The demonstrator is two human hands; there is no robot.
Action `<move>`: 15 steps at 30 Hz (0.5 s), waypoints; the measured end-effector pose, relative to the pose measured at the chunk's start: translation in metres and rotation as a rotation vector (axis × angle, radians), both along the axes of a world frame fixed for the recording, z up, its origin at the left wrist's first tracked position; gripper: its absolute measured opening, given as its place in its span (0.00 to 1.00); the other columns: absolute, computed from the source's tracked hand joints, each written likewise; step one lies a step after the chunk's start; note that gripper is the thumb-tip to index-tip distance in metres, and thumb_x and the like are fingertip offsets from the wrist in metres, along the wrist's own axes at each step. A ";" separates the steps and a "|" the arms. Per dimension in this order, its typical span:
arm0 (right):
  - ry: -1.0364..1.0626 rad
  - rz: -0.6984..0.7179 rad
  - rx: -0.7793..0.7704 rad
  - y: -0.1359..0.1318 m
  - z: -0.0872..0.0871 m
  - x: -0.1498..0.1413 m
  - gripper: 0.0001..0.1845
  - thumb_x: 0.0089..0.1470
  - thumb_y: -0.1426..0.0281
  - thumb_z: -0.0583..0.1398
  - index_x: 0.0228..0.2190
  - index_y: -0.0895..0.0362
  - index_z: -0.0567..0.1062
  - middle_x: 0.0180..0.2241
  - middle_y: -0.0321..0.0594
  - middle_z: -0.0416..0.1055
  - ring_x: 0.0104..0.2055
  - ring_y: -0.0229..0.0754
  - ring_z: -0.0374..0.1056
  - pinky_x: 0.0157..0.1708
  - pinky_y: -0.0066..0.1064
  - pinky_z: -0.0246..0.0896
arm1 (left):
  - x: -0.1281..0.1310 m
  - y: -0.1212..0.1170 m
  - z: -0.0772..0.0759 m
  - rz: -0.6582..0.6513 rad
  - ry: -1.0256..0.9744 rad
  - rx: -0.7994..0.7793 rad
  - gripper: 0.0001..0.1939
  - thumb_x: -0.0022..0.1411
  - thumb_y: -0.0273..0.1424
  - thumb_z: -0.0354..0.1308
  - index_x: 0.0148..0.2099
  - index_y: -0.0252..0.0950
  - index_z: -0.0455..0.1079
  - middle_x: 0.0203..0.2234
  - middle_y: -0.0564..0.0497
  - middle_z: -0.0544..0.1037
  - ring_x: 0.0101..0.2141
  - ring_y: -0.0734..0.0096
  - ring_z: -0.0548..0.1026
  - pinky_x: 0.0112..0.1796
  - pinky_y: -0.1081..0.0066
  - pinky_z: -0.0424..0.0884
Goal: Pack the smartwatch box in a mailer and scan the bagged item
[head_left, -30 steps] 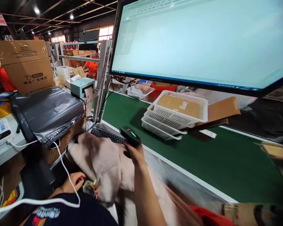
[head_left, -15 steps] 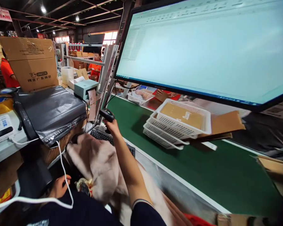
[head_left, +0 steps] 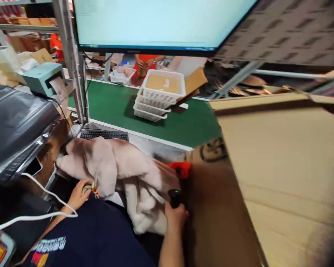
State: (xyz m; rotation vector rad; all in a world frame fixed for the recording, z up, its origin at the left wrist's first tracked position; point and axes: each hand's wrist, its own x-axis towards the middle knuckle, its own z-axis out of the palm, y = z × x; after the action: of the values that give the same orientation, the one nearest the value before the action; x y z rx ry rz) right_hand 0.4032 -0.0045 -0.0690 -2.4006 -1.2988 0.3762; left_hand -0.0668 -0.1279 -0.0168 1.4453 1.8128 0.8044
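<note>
My right hand (head_left: 175,217) is closed round a black handheld barcode scanner (head_left: 174,198), whose top shows a small green light. It is beside a large cardboard box (head_left: 211,207), at the right end of a pale pink fabric bundle (head_left: 130,159). My left hand (head_left: 79,194) is at the bundle's left, in front of my body. Its thumb and fingers close on the edge of a small crumpled packet (head_left: 93,188) with gold and red colours; what the packet contains I cannot make out.
A keyboard (head_left: 104,134) lies behind the fabric, below a monitor (head_left: 155,26). Stacked white baskets (head_left: 155,104) stand on a green conveyor belt (head_left: 108,100). At left are a label printer (head_left: 43,78), a black plastic-covered stack (head_left: 16,122) and a white cable (head_left: 44,217). Another person's hands (head_left: 144,65) work beyond the belt.
The view has swung right and down, bringing the large box in. My right hand has carried the scanner from near the keyboard to the box. My left hand has reached the crumpled packet.
</note>
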 end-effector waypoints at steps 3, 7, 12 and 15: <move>0.036 -0.060 -0.089 -0.017 -0.010 -0.003 0.28 0.57 0.67 0.56 0.53 0.72 0.76 0.51 0.73 0.74 0.58 0.68 0.72 0.58 0.48 0.67 | 0.014 0.021 -0.001 0.021 0.042 0.066 0.33 0.66 0.45 0.59 0.68 0.36 0.63 0.64 0.36 0.72 0.65 0.50 0.71 0.65 0.47 0.68; 0.072 -0.171 0.037 0.000 -0.007 -0.001 0.35 0.60 0.71 0.53 0.65 0.77 0.65 0.60 0.75 0.68 0.63 0.66 0.66 0.63 0.47 0.60 | 0.046 0.052 0.007 -0.078 0.186 0.304 0.34 0.69 0.46 0.58 0.70 0.36 0.60 0.67 0.34 0.66 0.69 0.45 0.65 0.69 0.40 0.61; 0.127 -0.229 0.081 0.000 -0.007 0.024 0.33 0.58 0.75 0.58 0.63 0.73 0.70 0.60 0.67 0.71 0.63 0.60 0.67 0.62 0.41 0.59 | 0.082 0.082 0.017 -0.229 0.277 0.423 0.32 0.69 0.43 0.57 0.69 0.34 0.59 0.67 0.32 0.65 0.69 0.42 0.64 0.69 0.42 0.62; 0.158 -0.192 0.142 -0.024 -0.005 0.021 0.31 0.60 0.71 0.59 0.62 0.71 0.72 0.64 0.65 0.68 0.67 0.58 0.64 0.66 0.41 0.57 | 0.084 0.093 0.018 -0.212 0.261 0.415 0.34 0.66 0.42 0.59 0.68 0.33 0.58 0.67 0.31 0.64 0.70 0.39 0.62 0.70 0.42 0.61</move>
State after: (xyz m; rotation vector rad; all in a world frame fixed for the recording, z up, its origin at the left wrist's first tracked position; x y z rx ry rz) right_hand 0.4245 -0.0281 -0.0738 -2.3010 -0.9831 0.3950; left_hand 0.0171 -0.0349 0.0014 2.0540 1.6992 0.9554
